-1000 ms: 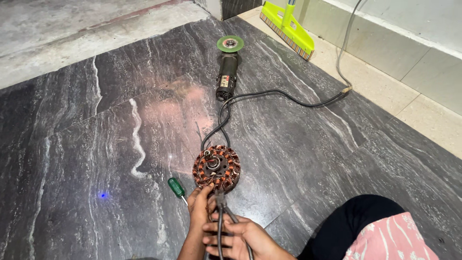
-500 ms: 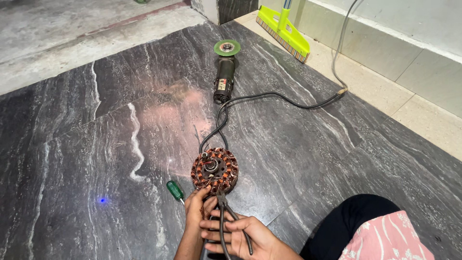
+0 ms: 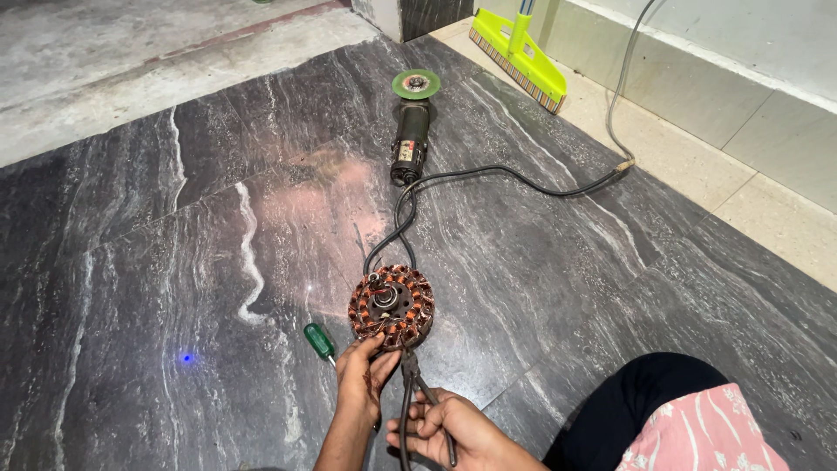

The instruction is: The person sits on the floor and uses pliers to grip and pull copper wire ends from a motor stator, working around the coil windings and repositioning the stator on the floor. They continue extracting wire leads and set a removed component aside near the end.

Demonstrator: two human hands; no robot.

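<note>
On the near floor (image 3: 174,262), left hand (image 3: 362,384) pinching stator (image 3: 391,307) steady, right hand (image 3: 449,432) clenched on pliers (image 3: 417,392) biting its near edge.

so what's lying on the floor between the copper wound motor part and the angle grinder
In the head view, only the grinder's black cord crosses that stretch, looping from the angle grinder toward the copper-wound stator; otherwise bare dark stone floor.
</note>
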